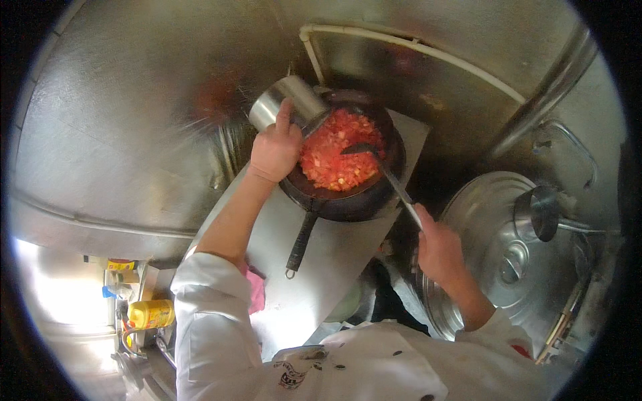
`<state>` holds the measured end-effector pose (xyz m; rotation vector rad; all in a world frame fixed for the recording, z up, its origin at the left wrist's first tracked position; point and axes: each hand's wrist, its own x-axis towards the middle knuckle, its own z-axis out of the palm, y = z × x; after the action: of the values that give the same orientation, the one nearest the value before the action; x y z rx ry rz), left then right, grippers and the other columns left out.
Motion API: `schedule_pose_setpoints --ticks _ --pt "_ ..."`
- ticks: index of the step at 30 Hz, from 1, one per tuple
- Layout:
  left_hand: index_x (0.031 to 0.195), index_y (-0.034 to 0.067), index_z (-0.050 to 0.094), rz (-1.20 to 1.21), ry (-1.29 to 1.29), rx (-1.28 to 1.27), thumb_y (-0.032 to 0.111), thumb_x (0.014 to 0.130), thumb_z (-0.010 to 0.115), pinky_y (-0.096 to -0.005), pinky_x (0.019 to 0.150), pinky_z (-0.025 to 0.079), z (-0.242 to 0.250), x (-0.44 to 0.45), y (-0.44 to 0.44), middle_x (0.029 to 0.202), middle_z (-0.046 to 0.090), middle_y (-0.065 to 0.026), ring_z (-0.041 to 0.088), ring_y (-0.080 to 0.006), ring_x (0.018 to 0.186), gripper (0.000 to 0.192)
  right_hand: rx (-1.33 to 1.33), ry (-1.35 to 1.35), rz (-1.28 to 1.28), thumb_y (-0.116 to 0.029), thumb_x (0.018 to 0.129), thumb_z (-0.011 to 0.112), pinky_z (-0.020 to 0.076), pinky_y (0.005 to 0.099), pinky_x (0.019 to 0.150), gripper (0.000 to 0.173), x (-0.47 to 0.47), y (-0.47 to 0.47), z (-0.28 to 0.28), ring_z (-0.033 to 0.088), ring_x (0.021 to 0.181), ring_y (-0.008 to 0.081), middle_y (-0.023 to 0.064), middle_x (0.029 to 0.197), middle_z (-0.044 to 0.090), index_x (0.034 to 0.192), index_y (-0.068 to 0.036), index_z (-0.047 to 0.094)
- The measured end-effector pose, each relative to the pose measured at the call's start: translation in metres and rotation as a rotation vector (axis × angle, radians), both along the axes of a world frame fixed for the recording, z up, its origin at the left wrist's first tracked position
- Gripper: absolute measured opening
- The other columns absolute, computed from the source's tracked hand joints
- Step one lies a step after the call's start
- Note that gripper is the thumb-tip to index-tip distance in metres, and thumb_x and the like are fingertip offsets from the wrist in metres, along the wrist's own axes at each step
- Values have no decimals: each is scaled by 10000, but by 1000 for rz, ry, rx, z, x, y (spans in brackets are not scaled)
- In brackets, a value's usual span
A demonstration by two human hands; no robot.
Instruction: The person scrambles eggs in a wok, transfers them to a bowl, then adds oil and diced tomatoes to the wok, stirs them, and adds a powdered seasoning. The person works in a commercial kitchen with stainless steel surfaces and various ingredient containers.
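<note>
My left hand [277, 150] grips a cylindrical stainless steel container [286, 103], tilted with its mouth toward the wok; its inside is hidden from me. Below it, a dark wok [351, 209] sits on a metal stove top and holds chopped red food [326, 163], tomato-like, with paler bits among it. The wok's long dark handle [302, 240] points toward me, with neither hand on it. In my right hand [441, 245] is the handle of a wok ladle [398, 190], whose dark head rests in the food near the middle of the wok.
To the right lies a large round metal lid [474, 230] with a metal dipper [524, 215] on it. A curved faucet [577, 143] is beyond. A pink cloth [257, 290] lies by my left sleeve. Farther left stands a yellow jug [152, 314]. A pale pipe [371, 33] runs along the back wall.
</note>
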<state>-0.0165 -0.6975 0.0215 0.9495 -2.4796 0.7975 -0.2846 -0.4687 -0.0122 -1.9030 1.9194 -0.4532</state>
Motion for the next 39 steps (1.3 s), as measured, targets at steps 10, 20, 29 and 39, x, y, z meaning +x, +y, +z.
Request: schedule_pose_setpoints --ticks 10,20,29,39 --pt "635 28 503 -142 22 -154 100 655 570 -303 464 505 22 -16 -23 1216 478 -247 571 -195 555 101 116 75 110 -79 798 520 469 483 639 514 -11 3 46 593 682 369 218 772 576 1299 -75 407" --pt "713 -7 555 262 763 -4 39 649 561 -401 681 497 -44 35 -41 1032 593 -231 588 -366 681 79 126 513 287 -45 832 465 494 346 479 511 33 -76 3 611 632 308 224 770 571 1330 -2 357" --pt "812 -72 554 714 1829 690 -10 712 486 -321 402 412 -81 216 25 657 552 -102 503 -181 486 137 47 61 -140 -11 862 450 488 397 590 517 30 -135 -46 598 678 304 186 864 584 1363 -42 326" --pt "750 -82 590 796 1573 844 -3 708 488 -337 416 460 -132 300 59 656 579 -134 557 -220 492 136 77 -186 219 18 854 451 475 414 688 515 59 -103 -18 624 804 342 241 965 607 1349 -100 369"
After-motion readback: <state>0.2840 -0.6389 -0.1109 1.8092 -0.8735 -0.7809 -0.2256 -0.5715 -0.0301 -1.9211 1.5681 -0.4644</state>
